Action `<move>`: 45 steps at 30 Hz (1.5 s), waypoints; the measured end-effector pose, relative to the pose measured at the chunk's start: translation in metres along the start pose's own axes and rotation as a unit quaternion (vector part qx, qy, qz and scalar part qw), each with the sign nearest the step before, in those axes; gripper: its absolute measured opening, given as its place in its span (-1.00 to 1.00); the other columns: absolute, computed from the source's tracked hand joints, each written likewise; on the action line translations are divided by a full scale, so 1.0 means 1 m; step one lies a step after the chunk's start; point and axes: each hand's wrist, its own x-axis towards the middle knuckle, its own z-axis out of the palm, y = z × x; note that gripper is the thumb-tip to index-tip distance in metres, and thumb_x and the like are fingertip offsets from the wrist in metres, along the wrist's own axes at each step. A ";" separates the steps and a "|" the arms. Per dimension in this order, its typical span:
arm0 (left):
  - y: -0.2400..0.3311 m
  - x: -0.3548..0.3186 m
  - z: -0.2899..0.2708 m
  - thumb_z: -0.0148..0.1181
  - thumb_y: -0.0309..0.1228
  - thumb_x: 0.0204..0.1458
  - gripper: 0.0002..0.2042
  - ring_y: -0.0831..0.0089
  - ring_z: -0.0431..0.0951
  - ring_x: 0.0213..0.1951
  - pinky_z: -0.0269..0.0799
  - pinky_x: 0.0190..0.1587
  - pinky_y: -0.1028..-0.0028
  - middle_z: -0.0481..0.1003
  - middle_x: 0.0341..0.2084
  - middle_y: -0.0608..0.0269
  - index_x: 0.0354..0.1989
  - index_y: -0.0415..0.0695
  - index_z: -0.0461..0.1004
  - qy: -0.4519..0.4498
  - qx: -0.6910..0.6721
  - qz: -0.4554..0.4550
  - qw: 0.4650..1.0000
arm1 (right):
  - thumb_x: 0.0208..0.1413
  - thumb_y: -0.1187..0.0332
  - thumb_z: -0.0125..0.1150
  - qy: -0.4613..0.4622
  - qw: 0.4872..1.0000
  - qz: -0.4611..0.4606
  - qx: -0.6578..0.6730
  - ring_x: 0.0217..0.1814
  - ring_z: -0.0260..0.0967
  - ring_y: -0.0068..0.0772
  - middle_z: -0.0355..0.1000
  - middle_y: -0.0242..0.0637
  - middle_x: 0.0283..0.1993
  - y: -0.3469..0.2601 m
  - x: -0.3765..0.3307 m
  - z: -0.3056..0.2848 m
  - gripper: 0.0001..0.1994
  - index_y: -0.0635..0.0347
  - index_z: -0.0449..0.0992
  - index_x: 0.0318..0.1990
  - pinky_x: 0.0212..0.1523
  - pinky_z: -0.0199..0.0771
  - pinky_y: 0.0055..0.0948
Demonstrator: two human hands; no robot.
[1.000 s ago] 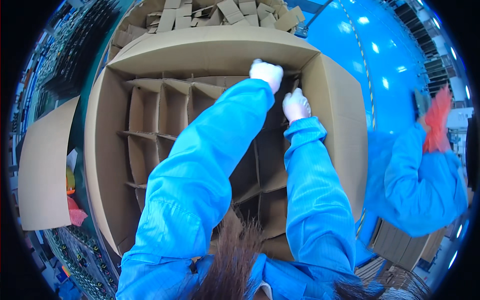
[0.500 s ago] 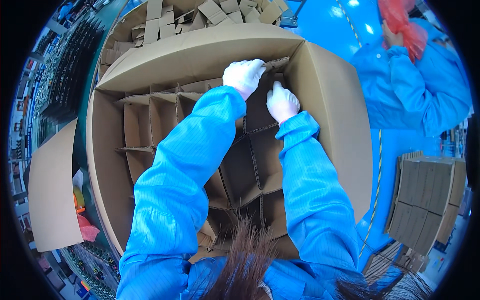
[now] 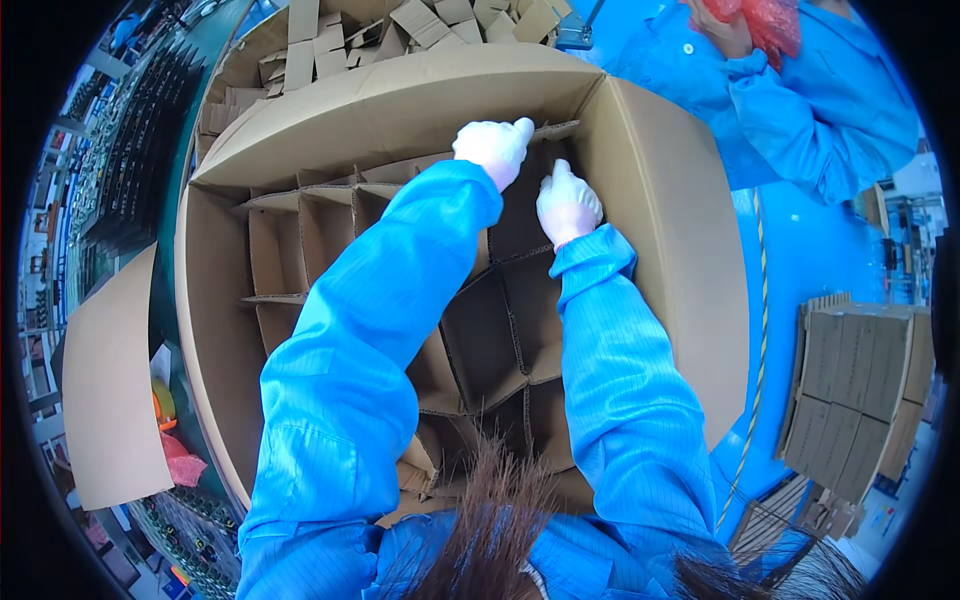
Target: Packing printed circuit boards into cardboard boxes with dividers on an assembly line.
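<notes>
A large open carton [image 3: 215,330] stands in front of me, with a grid of cardboard dividers [image 3: 510,320] inside. At its far side, my left hand [image 3: 493,150], in a white glove, is closed on the upper edge of a cardboard divider [image 3: 557,131]. My right hand [image 3: 570,207], also gloved, is closed inside the far right cell, near the carton's right wall. Its fingertips point away from me, and whatever they may hold is hidden. My blue sleeves cover part of the grid.
Behind the carton, a bin holds several loose cardboard pieces [image 3: 430,25]. Dark circuit boards [image 3: 140,150] stand in a row at far left, with a cardboard sheet [image 3: 115,390] nearer. Stacked brown boxes [image 3: 845,390] are at right. A blue-sleeved co-worker [image 3: 790,100] holds red plastic.
Both my hands stay almost in place; the left has shifted slightly right. The co-worker at the upper right has moved left and farther away, with the red plastic.
</notes>
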 end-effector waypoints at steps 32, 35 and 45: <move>0.008 0.022 0.017 -0.01 -0.40 -0.05 -0.69 0.13 0.50 -0.26 0.39 -0.17 0.26 0.49 -0.28 0.08 -0.09 -0.14 0.35 -0.132 0.024 -0.023 0.991 | 0.00 0.29 -0.05 -0.032 0.997 -0.012 -0.062 -0.42 0.42 0.06 0.45 -0.02 -0.46 -0.010 0.001 -0.001 -0.80 0.19 0.38 -0.29 -0.47 0.38 -0.08; -0.005 0.014 0.031 -0.01 -0.38 -0.03 -0.69 0.13 0.47 -0.20 0.37 -0.13 0.26 0.46 -0.20 0.08 -0.07 -0.13 0.34 0.019 -0.110 0.015 0.994 | -0.01 0.27 -0.02 0.132 0.989 -0.061 0.018 -0.25 0.39 0.02 0.43 -0.01 -0.29 -0.004 -0.004 -0.006 -0.74 0.20 0.38 -0.19 -0.35 0.39 -0.11; -0.068 -0.034 0.025 -0.08 -0.18 0.06 -0.63 0.21 0.38 -0.06 0.24 0.01 0.31 0.35 -0.03 0.20 0.00 -0.09 0.29 0.196 -0.039 0.131 0.971 | -0.06 0.21 0.06 0.245 0.929 -0.239 -0.138 0.08 0.19 -0.01 0.26 0.03 0.02 -0.006 0.047 0.010 -0.55 0.26 0.29 -0.01 -0.05 0.30 -0.19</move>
